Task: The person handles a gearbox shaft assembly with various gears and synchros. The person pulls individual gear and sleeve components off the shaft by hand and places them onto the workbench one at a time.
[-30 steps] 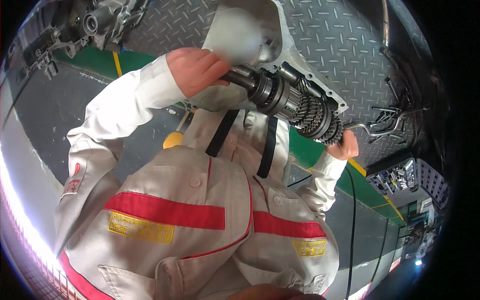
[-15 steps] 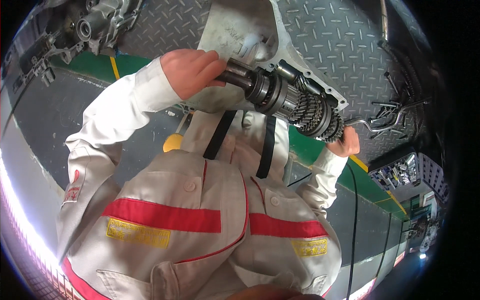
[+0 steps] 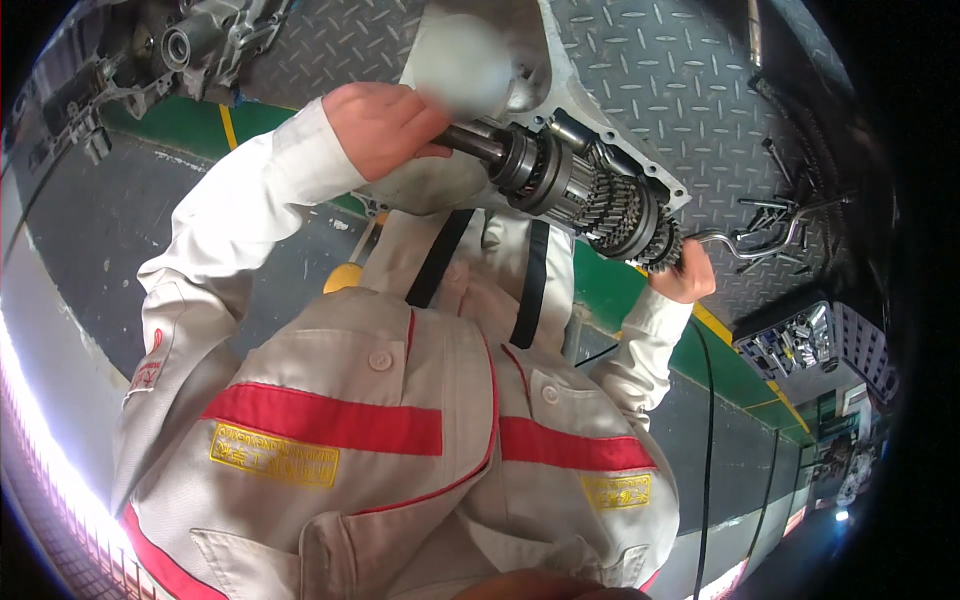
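One toothed metal gear shaft (image 3: 565,190); left hand (image 3: 380,130) pinches smooth rod end, right hand (image 3: 685,274) grips cogged end.

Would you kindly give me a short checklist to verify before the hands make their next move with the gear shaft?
1. Left hand on the plain end of the gear shaft: ok.
2. Right hand at the geared end: ok, though its fingers are partly hidden.
3. Shaft clear of the pale metal casing behind it: cannot tell; they overlap in this view.
4. Bent metal bar well away from the right hand: not ok; its near end appears close by.
5. Loose bolts apart from both hands: ok.
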The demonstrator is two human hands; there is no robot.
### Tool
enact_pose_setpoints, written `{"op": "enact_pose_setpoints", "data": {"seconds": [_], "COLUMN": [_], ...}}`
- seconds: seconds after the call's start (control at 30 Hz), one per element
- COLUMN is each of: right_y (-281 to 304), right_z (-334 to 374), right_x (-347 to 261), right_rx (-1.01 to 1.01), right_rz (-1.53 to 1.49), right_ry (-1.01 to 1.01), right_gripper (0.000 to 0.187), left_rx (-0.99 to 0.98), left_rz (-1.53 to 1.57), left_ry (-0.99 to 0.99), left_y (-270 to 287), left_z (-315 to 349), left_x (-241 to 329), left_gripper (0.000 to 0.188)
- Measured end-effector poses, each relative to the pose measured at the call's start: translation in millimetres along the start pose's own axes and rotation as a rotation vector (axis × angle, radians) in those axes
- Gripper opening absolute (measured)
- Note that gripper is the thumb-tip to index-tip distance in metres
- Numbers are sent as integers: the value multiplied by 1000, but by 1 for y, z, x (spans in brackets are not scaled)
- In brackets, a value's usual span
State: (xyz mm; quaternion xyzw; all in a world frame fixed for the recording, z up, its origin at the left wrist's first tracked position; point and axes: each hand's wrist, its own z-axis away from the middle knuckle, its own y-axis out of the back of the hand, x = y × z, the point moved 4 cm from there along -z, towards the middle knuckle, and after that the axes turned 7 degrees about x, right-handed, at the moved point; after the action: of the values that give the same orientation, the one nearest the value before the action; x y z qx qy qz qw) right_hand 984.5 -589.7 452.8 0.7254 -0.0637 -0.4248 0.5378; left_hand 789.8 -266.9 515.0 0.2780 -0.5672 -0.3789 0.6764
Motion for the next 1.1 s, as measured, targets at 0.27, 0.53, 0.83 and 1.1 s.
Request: {"op": "enact_pose_setpoints", "data": {"seconds": [0.27, 0.53, 0.83, 1.1], "right_y": [9, 16, 51, 112], "right_z": [1, 0, -11, -32], "right_x": [-6, -9, -31, -72], "right_rx": [47, 2, -40, -246], "right_rz": [-36, 27, 199, 424], "right_ry": [-26, 4, 57, 40], "right_gripper": [21, 26, 31, 24], "left_rx": [-28, -12, 12, 59], "left_rz": [6, 7, 37, 142], "left_ry": [-47, 5, 52, 99], "left_y": [22, 8, 2, -6], "left_z": [-10, -3, -2, 14], "left_x": [16, 10, 10, 16], "left_gripper": [36, 35, 34, 33]}}
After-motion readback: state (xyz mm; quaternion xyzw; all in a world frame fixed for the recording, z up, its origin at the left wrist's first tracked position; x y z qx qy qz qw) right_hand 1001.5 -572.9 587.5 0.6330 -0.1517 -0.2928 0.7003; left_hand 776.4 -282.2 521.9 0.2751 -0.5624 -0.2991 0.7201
